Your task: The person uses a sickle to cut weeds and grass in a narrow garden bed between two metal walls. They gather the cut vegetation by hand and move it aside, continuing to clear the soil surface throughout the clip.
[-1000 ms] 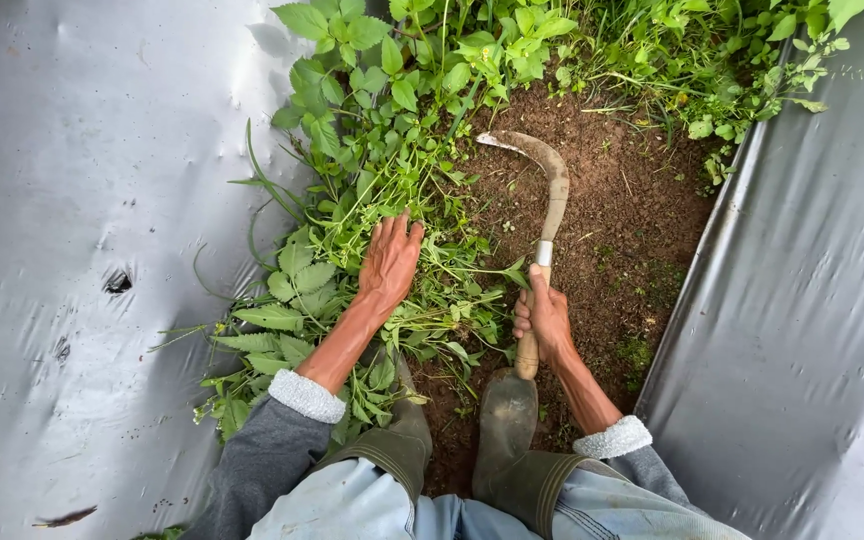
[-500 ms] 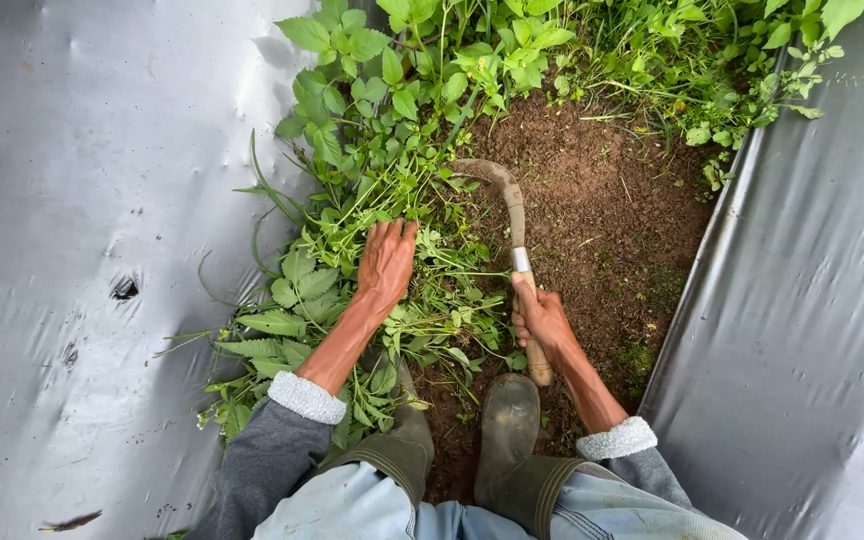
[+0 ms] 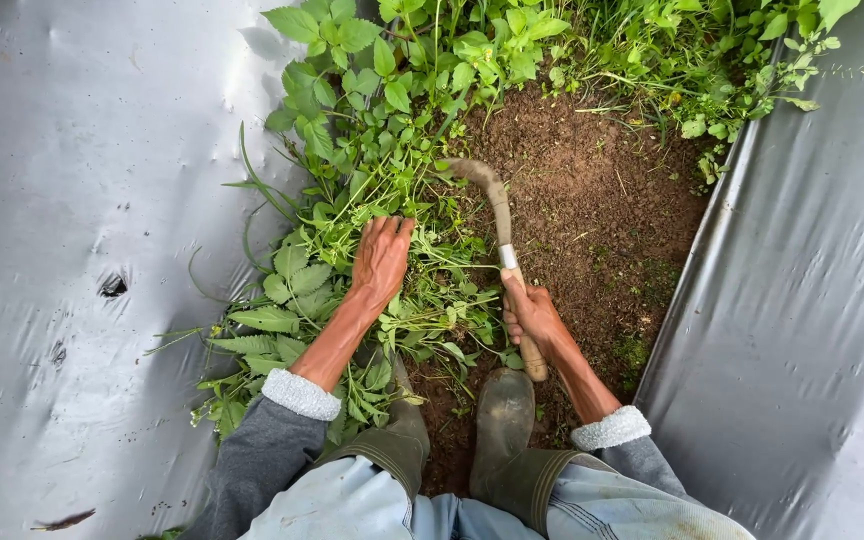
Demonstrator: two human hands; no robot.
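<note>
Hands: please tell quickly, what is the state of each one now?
Left hand: open, palm down, pressing on the cut green weeds.
Right hand: closed around the wooden handle of the sickle.

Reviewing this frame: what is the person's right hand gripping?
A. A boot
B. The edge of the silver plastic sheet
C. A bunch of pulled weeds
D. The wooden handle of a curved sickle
D. The right hand is closed around the wooden handle of the sickle, whose curved blade reaches into the weeds; the left hand presses on the weeds.
</note>
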